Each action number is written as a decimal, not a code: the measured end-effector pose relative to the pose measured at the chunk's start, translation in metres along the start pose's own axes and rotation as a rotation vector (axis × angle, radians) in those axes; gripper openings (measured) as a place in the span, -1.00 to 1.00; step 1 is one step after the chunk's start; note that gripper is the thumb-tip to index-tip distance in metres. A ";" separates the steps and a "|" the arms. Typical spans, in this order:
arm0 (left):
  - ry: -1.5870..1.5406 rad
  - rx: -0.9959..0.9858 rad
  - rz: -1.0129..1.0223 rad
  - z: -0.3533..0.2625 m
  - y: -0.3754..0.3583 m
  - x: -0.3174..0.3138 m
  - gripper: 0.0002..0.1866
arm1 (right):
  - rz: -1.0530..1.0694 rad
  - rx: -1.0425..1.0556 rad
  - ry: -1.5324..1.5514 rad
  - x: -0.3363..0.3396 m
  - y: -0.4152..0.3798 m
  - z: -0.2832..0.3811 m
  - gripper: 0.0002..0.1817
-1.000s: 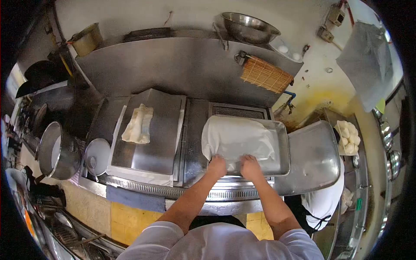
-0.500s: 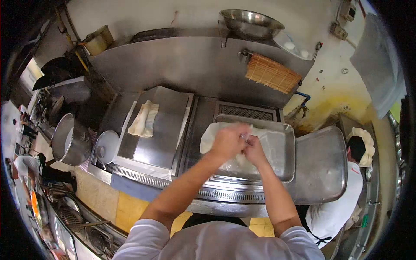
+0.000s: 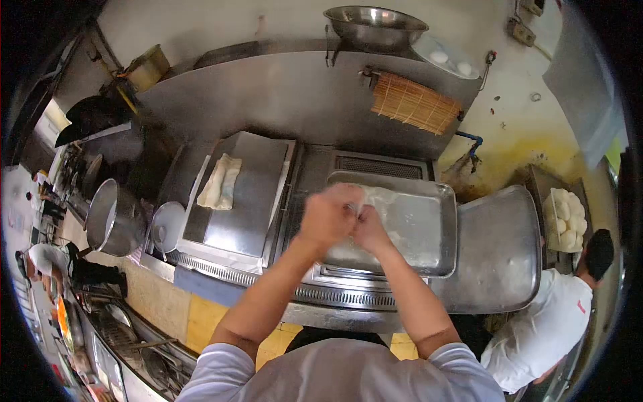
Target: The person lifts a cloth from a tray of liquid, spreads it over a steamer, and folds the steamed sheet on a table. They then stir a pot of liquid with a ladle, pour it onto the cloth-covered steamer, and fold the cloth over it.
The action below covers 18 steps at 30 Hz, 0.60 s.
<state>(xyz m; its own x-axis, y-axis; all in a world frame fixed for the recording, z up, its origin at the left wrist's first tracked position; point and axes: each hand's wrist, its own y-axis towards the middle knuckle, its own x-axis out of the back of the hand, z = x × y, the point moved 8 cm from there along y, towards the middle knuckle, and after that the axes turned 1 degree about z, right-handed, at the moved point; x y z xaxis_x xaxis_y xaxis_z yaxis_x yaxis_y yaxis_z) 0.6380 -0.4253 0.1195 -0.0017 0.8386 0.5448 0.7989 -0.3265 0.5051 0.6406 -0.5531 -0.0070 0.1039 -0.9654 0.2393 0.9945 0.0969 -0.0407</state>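
Note:
My left hand (image 3: pixel 331 216), blurred by motion, is curled closed over the left end of a shallow steel tray (image 3: pixel 447 231). Pressed against it, my right hand (image 3: pixel 370 229) is closed as well. What the fingers hold is hidden; a small glint shows between the hands. The tray has a wet, whitish film (image 3: pixel 395 234) on its bottom and a thicker pale patch (image 3: pixel 380 195) near its far side. To the left, a folded, off-white soft sheet (image 3: pixel 220 182) lies on a flat steel plate (image 3: pixel 231 231).
A large steel lid or tray (image 3: pixel 499 248) adjoins on the right. A co-worker (image 3: pixel 542 328) stands there beside a box of white dough balls (image 3: pixel 568 221). On the left are a strainer (image 3: pixel 164 231) and a deep pot (image 3: pixel 114 218). A bamboo mat (image 3: pixel 415 104) hangs from the back panel.
Both hands have shifted left, still close together. The white sheet that hung over the tray's left edge no longer shows there. The co-worker on the right has moved, uncovering the box of dough balls.

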 end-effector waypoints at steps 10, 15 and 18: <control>-0.004 0.063 -0.086 0.027 -0.015 -0.004 -0.60 | -0.137 0.147 -0.045 0.053 -0.001 -0.018 -0.70; -0.015 -0.131 -0.218 0.000 0.013 0.048 -0.62 | -0.112 0.056 -0.178 0.026 -0.004 -0.031 -0.69; -0.098 0.056 -0.325 0.050 0.005 0.081 -0.60 | -0.173 -0.038 -0.448 0.092 -0.012 -0.121 -0.67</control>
<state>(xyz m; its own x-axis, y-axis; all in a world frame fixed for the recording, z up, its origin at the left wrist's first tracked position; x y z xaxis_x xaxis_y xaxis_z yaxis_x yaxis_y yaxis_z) 0.6722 -0.3367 0.1326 -0.2057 0.9336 0.2935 0.7980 -0.0136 0.6025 0.6360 -0.6725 -0.1021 -0.0580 -0.7661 0.6401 0.9974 -0.0727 0.0033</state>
